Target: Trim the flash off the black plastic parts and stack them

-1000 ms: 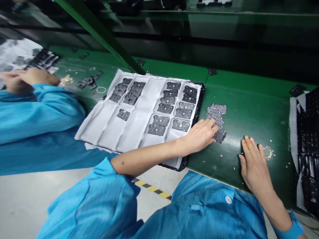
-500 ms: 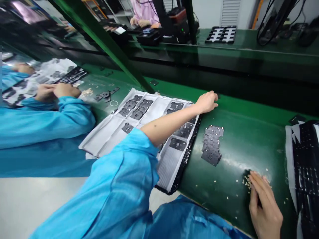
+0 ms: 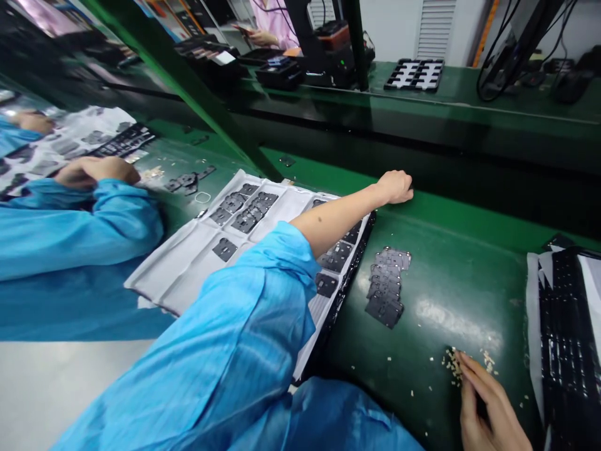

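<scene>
My left hand (image 3: 395, 186) reaches to the back of the green bench, past the right corner of a tray, its fingers curled closed. Whatever is between those fingertips is hidden. At the lower right, my right hand (image 3: 491, 407) has its fingertips pinched together at a scattered heap of tiny cream-coloured pieces (image 3: 488, 362). Anything it holds is too small to make out. Between the hands lies an overlapping row of flat dark grey plates (image 3: 385, 287). Similar plates (image 3: 256, 212) sit in the compartments of the white-lined tray (image 3: 176, 275) beneath my left forearm.
A black plastic-wrapped tray (image 3: 563, 332) stands at the right edge. Slanting down to the bench behind my tray is a green post (image 3: 188, 88). A co-worker's blue sleeves (image 3: 94, 216) are at left. On the rear shelf sits a black-and-white tray (image 3: 415, 74).
The fingers of my left hand have curled in more tightly. My right hand has shifted slightly down and left, uncovering more cream-coloured pieces. The whole view has shifted a little.
</scene>
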`<state>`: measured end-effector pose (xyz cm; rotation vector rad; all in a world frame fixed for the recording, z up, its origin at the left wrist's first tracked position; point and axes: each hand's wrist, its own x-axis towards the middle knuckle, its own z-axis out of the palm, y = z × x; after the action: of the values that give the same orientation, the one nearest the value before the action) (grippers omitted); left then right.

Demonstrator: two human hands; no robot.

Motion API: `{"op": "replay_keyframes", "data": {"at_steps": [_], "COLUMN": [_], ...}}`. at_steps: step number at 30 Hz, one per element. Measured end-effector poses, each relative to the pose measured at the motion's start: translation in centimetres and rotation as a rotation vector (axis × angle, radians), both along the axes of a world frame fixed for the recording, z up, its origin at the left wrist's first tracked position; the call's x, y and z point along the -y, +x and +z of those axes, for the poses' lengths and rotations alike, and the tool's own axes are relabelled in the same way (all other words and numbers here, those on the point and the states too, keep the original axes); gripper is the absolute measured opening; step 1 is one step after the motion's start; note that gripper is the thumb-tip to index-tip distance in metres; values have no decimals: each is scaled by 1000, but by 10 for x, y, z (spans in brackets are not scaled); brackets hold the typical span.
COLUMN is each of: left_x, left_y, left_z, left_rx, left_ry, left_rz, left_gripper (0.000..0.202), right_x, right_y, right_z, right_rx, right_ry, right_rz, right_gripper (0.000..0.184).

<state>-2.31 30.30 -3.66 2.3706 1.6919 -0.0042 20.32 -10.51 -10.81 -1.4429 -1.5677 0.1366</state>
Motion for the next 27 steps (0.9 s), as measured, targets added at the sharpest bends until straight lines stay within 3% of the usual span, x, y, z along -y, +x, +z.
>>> {"op": "replay_keyframes", "data": {"at_steps": [5, 8, 12, 14, 17, 19, 21, 24, 27], "left_x": [20, 51, 119, 156, 203, 225, 244, 272, 308], "left_y": [2, 4, 7, 9, 13, 16, 16, 6, -15], "left_z": [27, 50, 79, 90, 100, 103, 100, 86, 57], "left_rx": [108, 197, 367, 432, 418, 379, 385, 571, 823], "left_ry": [50, -10, -256, -362, -343, -290, -260, -299, -404], "left_rz": [83, 36, -174, -336, -587, -679, -664, -499, -309], "left_gripper": [41, 39, 38, 34, 30, 28, 27, 19, 21], "right_x": [-9, -7, -7, -12, -25, -35, -40, -38, -26], "right_y": [-1, 1, 0, -6, -23, -33, -41, -46, -50], "right_z": [7, 4, 10, 24, 52, 70, 81, 85, 78], "right_rx": [-20, -13, -58, -156, -408, -563, -671, -770, -828], "right_ry": [69, 85, 82, 34, -125, -219, -297, -325, -309], "right_rz": [-15, -23, -47, -53, -33, 84, 194, 198, 139], "right_gripper": [24, 20, 13, 11, 29, 37, 36, 33, 30]}}
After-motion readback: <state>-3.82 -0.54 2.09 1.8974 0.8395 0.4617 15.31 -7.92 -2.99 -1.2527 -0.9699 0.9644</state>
